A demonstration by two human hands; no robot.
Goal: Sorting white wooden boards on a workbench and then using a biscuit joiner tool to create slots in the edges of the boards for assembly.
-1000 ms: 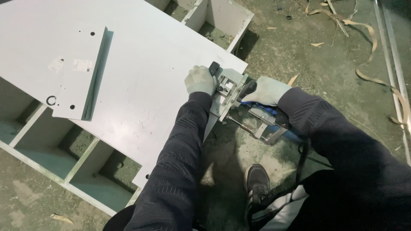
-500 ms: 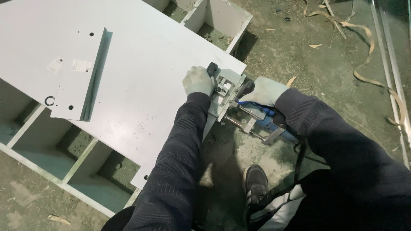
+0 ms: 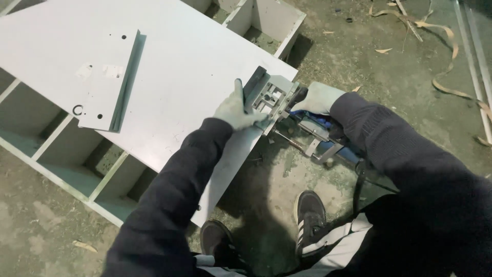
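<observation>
A large white panel (image 3: 174, 92) lies flat over a white shelf unit. A blue and grey power tool (image 3: 287, 105) with a metal front plate is pressed against the panel's right edge. My left hand (image 3: 237, 110), in a light glove, presses on the tool's front plate at the panel edge. Gloved too, my right hand (image 3: 319, 98) grips the tool's body from behind. A smaller white board (image 3: 105, 82) with drilled holes rests on the panel at the left.
The white shelf unit (image 3: 61, 169) with open compartments sits under the panel. My two dark shoes (image 3: 310, 215) stand on the dirty concrete floor. A black cord (image 3: 359, 184) hangs from the tool. Long wood strips (image 3: 441, 51) litter the floor at the right.
The tool and both hands have shifted slightly up along the panel's right edge. The view has moved a little.
</observation>
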